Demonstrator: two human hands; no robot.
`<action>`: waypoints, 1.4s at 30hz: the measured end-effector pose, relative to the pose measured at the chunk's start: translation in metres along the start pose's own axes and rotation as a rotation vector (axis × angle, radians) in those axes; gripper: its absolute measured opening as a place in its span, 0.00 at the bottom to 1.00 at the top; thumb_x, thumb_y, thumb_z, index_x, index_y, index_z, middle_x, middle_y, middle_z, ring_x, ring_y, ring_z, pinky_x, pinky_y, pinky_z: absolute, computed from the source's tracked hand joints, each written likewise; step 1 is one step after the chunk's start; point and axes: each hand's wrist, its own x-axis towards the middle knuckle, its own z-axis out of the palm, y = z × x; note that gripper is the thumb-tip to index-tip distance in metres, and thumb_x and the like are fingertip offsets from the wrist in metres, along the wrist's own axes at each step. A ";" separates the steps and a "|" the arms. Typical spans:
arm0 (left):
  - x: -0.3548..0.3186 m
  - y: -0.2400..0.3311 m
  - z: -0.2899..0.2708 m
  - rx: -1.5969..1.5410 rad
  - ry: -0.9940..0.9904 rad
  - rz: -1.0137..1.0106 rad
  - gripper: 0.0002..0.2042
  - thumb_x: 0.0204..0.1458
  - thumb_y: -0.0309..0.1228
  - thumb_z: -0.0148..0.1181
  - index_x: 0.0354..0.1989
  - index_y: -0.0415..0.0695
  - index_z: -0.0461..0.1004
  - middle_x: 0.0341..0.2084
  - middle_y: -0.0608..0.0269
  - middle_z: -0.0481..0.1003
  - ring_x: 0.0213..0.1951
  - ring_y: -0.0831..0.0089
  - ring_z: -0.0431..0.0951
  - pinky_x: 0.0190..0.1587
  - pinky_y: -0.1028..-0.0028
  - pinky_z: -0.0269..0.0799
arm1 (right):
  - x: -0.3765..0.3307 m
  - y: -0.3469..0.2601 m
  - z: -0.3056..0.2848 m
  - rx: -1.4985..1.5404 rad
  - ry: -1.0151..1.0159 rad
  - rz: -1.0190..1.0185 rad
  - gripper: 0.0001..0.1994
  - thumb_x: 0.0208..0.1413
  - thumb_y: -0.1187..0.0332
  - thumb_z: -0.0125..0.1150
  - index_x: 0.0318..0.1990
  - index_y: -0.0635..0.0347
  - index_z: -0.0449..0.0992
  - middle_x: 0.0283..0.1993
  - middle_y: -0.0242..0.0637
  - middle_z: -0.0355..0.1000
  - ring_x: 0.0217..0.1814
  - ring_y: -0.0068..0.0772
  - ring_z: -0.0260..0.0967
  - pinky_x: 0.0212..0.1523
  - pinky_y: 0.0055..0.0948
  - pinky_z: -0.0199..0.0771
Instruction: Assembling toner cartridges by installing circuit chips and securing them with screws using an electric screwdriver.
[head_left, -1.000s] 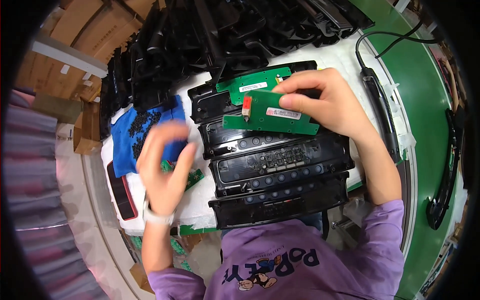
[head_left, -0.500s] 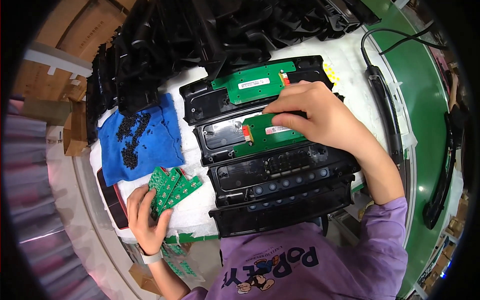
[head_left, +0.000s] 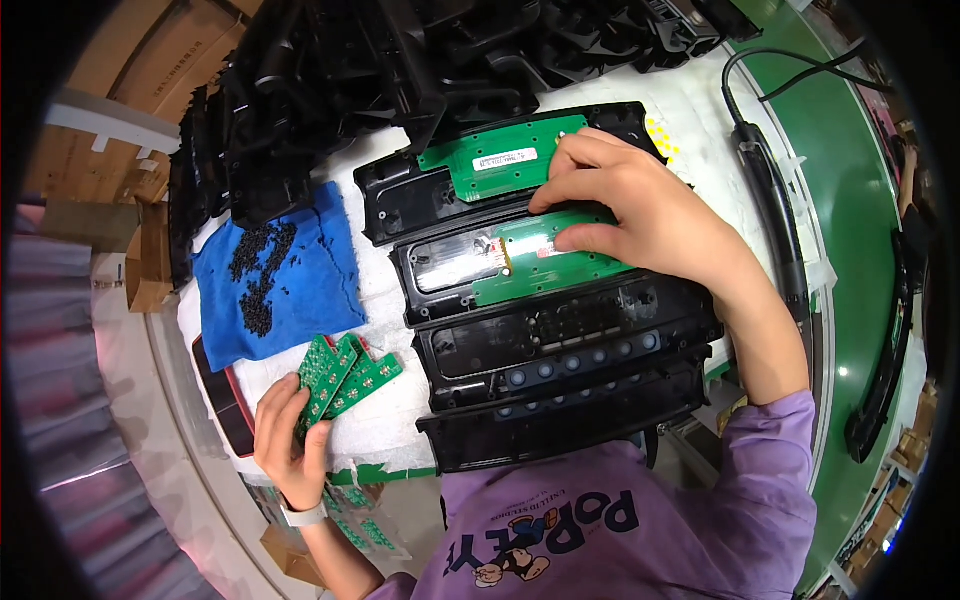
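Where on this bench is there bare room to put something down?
One free patch: white surface between the blue cloth, the fanned green boards in the left hand and the black panels. A strip by the cable is also bare. Crowded: the heap of black housings behind, and the panels under the right hand.

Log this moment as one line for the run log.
left hand: holds fan of small green boards | right hand: presses green circuit board into second black panel | blue cloth: black small parts
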 end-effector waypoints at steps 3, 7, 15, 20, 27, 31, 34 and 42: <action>0.002 0.002 -0.002 -0.093 0.025 -0.030 0.14 0.46 0.30 0.58 0.38 0.31 0.73 0.39 0.47 0.74 0.45 0.54 0.72 0.50 0.64 0.65 | -0.001 0.001 0.001 0.015 -0.001 -0.013 0.14 0.36 0.70 0.67 0.34 0.61 0.76 0.33 0.36 0.66 0.43 0.38 0.64 0.42 0.33 0.67; 0.005 0.003 0.001 0.068 0.207 0.013 0.08 0.51 0.22 0.52 0.35 0.30 0.72 0.32 0.49 0.75 0.36 0.56 0.75 0.42 0.67 0.69 | 0.001 -0.002 -0.001 -0.093 0.038 -0.053 0.14 0.36 0.69 0.67 0.34 0.62 0.76 0.33 0.36 0.68 0.41 0.38 0.67 0.41 0.33 0.69; 0.046 0.062 0.014 -0.423 0.656 -0.186 0.09 0.56 0.27 0.50 0.38 0.32 0.73 0.30 0.62 0.75 0.31 0.79 0.72 0.35 0.81 0.67 | 0.000 -0.044 -0.014 0.188 0.120 -0.132 0.13 0.40 0.72 0.65 0.37 0.61 0.76 0.34 0.36 0.73 0.32 0.28 0.72 0.31 0.23 0.70; 0.077 0.120 0.033 -1.005 0.405 -0.182 0.09 0.55 0.28 0.52 0.39 0.36 0.72 0.33 0.65 0.73 0.33 0.83 0.69 0.37 0.84 0.64 | -0.007 -0.097 0.017 0.868 0.151 -0.002 0.17 0.48 0.70 0.61 0.46 0.62 0.71 0.32 0.31 0.71 0.32 0.17 0.67 0.30 0.18 0.67; 0.073 0.118 0.047 -0.814 0.349 0.023 0.16 0.51 0.32 0.57 0.46 0.37 0.67 0.41 0.59 0.72 0.42 0.72 0.71 0.46 0.73 0.63 | -0.015 -0.087 0.003 0.999 0.423 0.009 0.22 0.51 0.78 0.56 0.54 0.69 0.59 0.42 0.38 0.71 0.42 0.23 0.69 0.43 0.18 0.68; 0.056 0.091 0.041 -0.387 -0.049 0.409 0.23 0.35 0.27 0.66 0.43 0.37 0.68 0.40 0.54 0.71 0.46 0.57 0.70 0.49 0.64 0.64 | -0.024 -0.065 -0.025 0.331 0.179 0.031 0.11 0.48 0.73 0.58 0.41 0.63 0.74 0.32 0.34 0.74 0.34 0.19 0.70 0.35 0.21 0.69; 0.045 0.094 0.050 -0.432 -0.087 0.342 0.25 0.31 0.26 0.68 0.43 0.38 0.68 0.41 0.51 0.70 0.47 0.52 0.68 0.50 0.61 0.63 | -0.030 -0.051 -0.016 0.189 -0.034 -0.062 0.12 0.44 0.76 0.58 0.40 0.64 0.75 0.34 0.45 0.74 0.35 0.42 0.73 0.37 0.31 0.71; 0.040 0.095 0.061 -0.411 -0.103 0.255 0.24 0.33 0.24 0.66 0.44 0.39 0.67 0.46 0.51 0.67 0.50 0.51 0.66 0.52 0.61 0.61 | -0.041 -0.047 0.004 0.214 -0.157 -0.021 0.11 0.43 0.75 0.59 0.37 0.67 0.75 0.31 0.49 0.73 0.33 0.48 0.71 0.35 0.34 0.70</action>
